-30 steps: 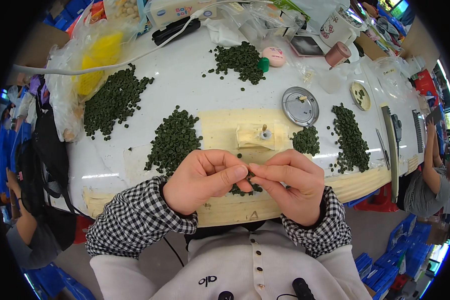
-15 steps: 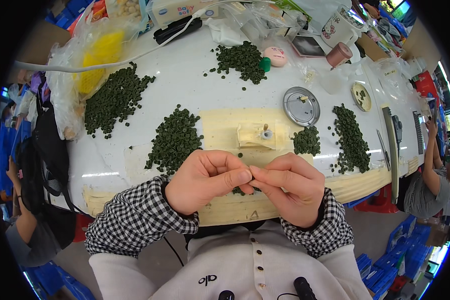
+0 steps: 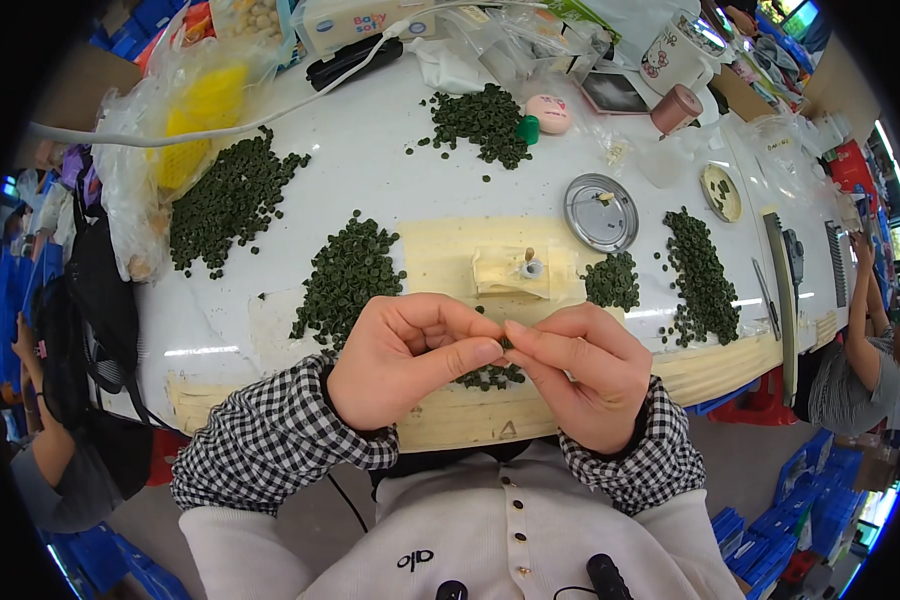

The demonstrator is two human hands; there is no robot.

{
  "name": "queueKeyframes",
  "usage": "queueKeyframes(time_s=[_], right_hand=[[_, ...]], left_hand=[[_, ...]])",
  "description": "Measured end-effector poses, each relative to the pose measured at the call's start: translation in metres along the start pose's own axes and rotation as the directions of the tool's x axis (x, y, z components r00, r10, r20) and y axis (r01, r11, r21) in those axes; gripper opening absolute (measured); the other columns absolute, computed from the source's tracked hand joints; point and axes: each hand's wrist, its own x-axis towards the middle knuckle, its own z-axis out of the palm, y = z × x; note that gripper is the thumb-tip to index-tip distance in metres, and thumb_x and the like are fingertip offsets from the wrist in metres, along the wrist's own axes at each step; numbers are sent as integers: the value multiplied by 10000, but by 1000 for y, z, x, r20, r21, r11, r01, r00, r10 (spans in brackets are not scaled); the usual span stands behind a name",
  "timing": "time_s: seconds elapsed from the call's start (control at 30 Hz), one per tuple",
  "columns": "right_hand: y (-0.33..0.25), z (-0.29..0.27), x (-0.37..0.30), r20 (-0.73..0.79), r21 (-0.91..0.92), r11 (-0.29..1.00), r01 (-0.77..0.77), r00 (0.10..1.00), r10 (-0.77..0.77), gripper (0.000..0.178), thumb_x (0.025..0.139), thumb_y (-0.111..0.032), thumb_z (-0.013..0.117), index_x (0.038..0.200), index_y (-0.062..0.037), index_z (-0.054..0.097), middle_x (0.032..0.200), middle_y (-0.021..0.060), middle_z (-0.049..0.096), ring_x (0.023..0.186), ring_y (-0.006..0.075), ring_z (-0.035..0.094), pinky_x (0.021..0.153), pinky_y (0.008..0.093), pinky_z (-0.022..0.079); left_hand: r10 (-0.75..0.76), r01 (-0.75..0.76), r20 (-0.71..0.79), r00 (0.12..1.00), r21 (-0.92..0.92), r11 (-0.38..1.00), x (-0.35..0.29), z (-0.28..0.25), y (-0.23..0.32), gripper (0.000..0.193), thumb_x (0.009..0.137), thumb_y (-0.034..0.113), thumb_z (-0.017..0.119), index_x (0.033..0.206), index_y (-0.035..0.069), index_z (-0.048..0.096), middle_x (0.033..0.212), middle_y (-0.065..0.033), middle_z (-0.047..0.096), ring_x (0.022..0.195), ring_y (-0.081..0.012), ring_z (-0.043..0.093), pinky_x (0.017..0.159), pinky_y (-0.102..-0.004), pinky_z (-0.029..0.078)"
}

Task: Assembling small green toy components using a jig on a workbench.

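Note:
My left hand [image 3: 395, 350] and my right hand [image 3: 595, 365] meet at the fingertips over the near edge of the table. Thumbs and forefingers of both pinch one small dark green disc-like piece [image 3: 506, 343], mostly covered by the fingers. Similar pieces lie in a little heap [image 3: 490, 378] below the fingertips, partly hidden by the hands. Left of the hands spreads a larger pile [image 3: 348, 275], and to the right sits a smaller pile [image 3: 612, 280]. Just beyond the fingers, a tape-wrapped block [image 3: 505, 277] holds a small upright peg and a pale tube-like part.
More green piles lie at far left [image 3: 230, 200], back [image 3: 480, 125] and right [image 3: 702, 280]. A round metal lid [image 3: 602, 213] and a shallow dish [image 3: 721, 193] rest at right. Plastic bags [image 3: 135, 170] and a white cable [image 3: 230, 132] occupy the left back. Other people sit at both sides.
The right thumb and fingers have shifted slightly against the left fingertips, so a bit of the green piece shows between them. The heap below is a little more exposed.

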Motion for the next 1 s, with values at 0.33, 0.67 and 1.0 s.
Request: queueKeyframes(time_s=[0.33,0.67,1.0], right_hand=[[1,7,0,35,-14,999,30,999,-29,435,770,76,688,1196,1,641,914,113,626,735,212,620,631,286,522],[0,9,0,22,33,999,13,1000,-13,433,800,72,651,1228,16,615,938,128,609,791,231,610,688,290,517],[3,4,-2,97,186,981,-60,994,42,364,825,82,625,1186,39,629,941,140,616,795,226,619,690,276,511]], left_hand=[[164,-125,-196,967,197,972,-2,7,0,183,890,31,668,1057,-45,670,829,-20,689,664,5,547,596,-150,430],[350,-249,-165,922,439,863,-2,2,-2,185,845,2,709,1028,-18,695,615,83,509,534,22,378,484,-165,285],[497,-367,-4,868,669,646,-2,-1,5,196,825,-51,693,1019,-21,690,868,-104,682,704,-111,593,613,-215,450]])
